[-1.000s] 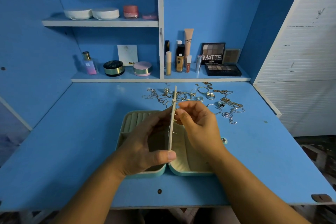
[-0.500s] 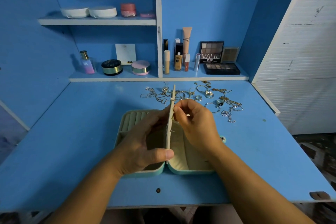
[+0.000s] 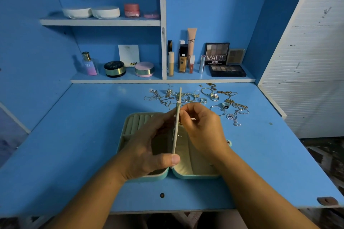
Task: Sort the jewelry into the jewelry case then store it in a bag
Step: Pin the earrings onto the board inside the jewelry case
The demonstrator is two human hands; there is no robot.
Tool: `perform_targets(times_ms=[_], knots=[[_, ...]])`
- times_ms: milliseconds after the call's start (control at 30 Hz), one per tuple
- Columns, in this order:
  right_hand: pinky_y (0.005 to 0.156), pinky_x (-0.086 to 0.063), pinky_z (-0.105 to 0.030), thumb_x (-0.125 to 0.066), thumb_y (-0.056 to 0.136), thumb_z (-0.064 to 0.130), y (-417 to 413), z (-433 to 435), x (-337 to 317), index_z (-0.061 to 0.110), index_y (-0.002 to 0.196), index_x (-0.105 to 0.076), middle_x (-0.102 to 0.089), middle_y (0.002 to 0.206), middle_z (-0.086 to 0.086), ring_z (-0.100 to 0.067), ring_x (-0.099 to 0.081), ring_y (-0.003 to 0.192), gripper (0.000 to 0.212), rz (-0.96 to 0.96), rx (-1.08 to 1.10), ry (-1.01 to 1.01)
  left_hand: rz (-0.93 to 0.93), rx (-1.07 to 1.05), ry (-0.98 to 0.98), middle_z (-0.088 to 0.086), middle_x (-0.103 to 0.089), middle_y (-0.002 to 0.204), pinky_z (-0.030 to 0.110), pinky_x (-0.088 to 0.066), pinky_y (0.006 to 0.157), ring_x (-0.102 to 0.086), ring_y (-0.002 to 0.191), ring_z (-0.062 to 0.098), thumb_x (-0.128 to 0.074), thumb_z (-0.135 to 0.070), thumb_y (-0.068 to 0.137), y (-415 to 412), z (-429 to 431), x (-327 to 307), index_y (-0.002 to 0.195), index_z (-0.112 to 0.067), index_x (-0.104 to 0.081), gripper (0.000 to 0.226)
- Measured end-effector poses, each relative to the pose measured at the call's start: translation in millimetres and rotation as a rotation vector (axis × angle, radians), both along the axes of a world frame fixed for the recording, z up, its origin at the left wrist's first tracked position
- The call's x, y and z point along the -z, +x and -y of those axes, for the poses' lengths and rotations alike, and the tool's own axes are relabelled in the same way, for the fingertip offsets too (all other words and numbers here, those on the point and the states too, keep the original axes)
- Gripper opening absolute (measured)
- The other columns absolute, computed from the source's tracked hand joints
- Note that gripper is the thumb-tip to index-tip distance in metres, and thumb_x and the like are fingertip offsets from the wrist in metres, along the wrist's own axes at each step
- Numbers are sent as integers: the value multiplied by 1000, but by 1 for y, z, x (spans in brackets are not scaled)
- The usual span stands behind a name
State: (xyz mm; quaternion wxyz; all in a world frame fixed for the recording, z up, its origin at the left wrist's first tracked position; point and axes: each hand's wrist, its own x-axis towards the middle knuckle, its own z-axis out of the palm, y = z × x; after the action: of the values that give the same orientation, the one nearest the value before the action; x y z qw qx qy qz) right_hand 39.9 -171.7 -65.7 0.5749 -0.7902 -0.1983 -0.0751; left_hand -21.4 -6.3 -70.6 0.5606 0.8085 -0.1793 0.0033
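We look down on a blue desk (image 3: 74, 154) with a low shelf (image 3: 130, 81) along its far edge. On the shelf stand a small bottle (image 3: 90, 64), two round jars and several tubes, with an eyeshadow palette (image 3: 227, 70) lying at the right end.

The jewelry case (image 3: 133, 126) lies open and flat at the near middle of the desk, mint green outside and cream inside. We see padded ring rolls in its far left corner.

Our left hand (image 3: 147, 152) reaches over the left half of the case and grips the panel (image 3: 176, 126) that stands upright along the hinge, edge-on to us. The thumb is on its near end and the fingers lie along its left face.

Our right hand (image 3: 202, 132) is over the right half, its fingers curled and its thumb and forefinger pinched together against the panel's right face near the far end. We cannot tell whether they hold a piece.

The loose jewelry (image 3: 214, 98), chains, bangles and rings in gold and silver, is spread on the desk just beyond the case, toward the far right.
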Motion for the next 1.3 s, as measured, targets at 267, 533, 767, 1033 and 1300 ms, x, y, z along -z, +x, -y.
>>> perform_targets(times_ms=[267,533,767,1033,1300], knots=[[89,-51,-30,-55,89,48,-14,20,-25,21,127,-55,-69,106,5,-7,-65,100,47,-204,-139,214,53,-6,202,-10,-42,144,38,-39,110,-40,136,12,-73,-55,68,0,1,-1,150,-34,-31,95],[87,-55,-42,-64,87,15,-14,59,-25,51,103,-57,-62,102,8,-18,-62,103,40,-217,-97,-16,31,-46,396,-32,-32,140,33,-37,112,-33,135,-5,-66,-69,69,-2,7,0,146,-31,-41,90],[64,-49,-29,-61,85,2,-21,73,0,62,86,-65,-52,82,1,-18,-54,70,61,-273,-89,-1,113,-51,596,-35,-33,136,-2,-13,99,-21,128,-18,-55,-74,69,-2,12,-1,144,-37,-43,85],[54,-44,-17,-56,84,-3,-18,75,9,39,93,-67,-47,64,17,-8,-41,56,44,-287,-82,-128,123,-51,657,-33,-33,136,4,-12,101,-22,129,-12,-50,-76,67,0,13,1,144,-37,-43,87],[83,-35,-17,-64,87,22,11,98,12,26,123,-59,-51,120,3,-15,-51,106,37,-73,136,-526,120,-52,665,-33,-32,136,12,-16,105,-22,130,-11,-49,-74,68,0,13,2,144,-38,-42,84]])
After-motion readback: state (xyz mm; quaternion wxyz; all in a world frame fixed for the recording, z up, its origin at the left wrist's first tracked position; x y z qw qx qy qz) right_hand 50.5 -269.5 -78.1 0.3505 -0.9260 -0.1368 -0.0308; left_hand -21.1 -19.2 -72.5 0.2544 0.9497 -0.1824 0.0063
